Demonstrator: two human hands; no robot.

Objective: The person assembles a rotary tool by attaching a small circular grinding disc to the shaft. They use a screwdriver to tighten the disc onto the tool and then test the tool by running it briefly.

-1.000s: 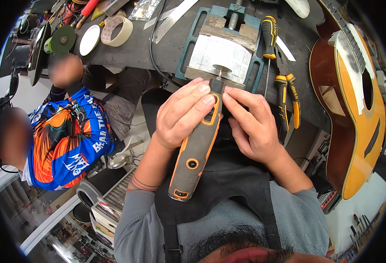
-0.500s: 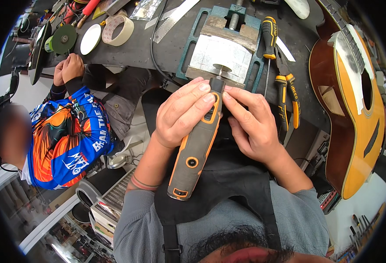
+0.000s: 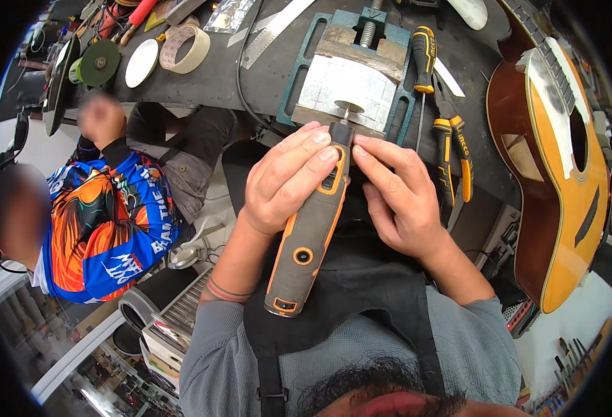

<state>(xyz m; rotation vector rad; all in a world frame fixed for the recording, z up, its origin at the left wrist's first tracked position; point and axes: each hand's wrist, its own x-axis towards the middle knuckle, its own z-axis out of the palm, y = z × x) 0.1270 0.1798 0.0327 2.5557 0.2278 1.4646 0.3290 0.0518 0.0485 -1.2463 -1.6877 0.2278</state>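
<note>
My left hand (image 3: 288,177) is wrapped round the front half of a dark grey and orange cordless rotary tool (image 3: 302,233), which points away from me. My right hand (image 3: 403,187) has its fingertips pressed to the tool's black nose from the right, with the palm off the body. A small cutting disc (image 3: 349,106) on the tool's thin shaft sits at the near edge of a pale, rectangular metal-looking plate (image 3: 340,78). This plate is held in a teal bench vise (image 3: 347,19). Whether the disc touches the plate is hard to tell.
Right of the vise lie a yellow-black screwdriver (image 3: 424,59) and pliers (image 3: 443,160). A guitar (image 3: 556,208) stands at the right. To the left are a tape roll (image 3: 198,52), white disc (image 3: 142,64), ruler (image 3: 271,42) and black cable (image 3: 240,80). Another person (image 3: 108,222) sits at the left.
The bench and the things on it sit slightly further left in the picture. My grip on the rotary tool looks the same. The other person's hands have shifted slightly.
</note>
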